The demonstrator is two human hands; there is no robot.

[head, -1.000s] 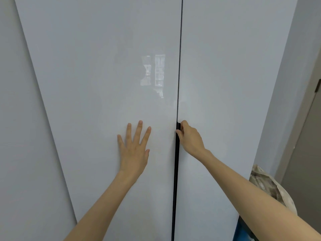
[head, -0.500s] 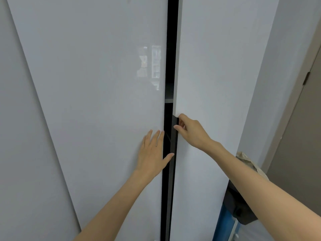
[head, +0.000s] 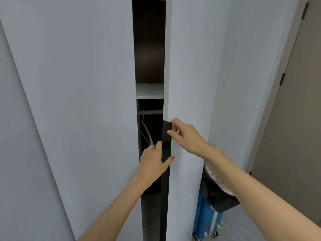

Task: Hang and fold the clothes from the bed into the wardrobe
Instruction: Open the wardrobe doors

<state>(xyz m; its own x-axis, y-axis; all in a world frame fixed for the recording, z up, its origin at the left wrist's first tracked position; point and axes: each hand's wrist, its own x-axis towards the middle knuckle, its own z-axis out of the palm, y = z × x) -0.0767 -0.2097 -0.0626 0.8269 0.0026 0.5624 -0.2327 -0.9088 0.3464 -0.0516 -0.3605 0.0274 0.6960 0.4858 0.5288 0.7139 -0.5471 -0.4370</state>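
The white wardrobe stands in front of me with its left door [head: 78, 84] closed and its right door [head: 187, 66] swung partly out. My right hand [head: 185, 136] pinches the black handle strip [head: 165, 141] on that door's edge. My left hand [head: 152, 162] reaches into the gap, fingers behind the door edge and thumb across the strip. In the dark gap I see a white shelf [head: 149, 91], a hanging rail [head: 151, 112] and a pale hanger [head: 146, 131]. No clothes or bed are in view.
A blue suitcase [head: 205, 220] with dark cloth and a pale bag [head: 218, 199] on top stands right of the wardrobe, close behind the opening door. A grey-brown room door [head: 295, 119] fills the far right.
The right door has swung further open, widening the gap. My left hand left the left door's face and moved right to hold the right door's edge.
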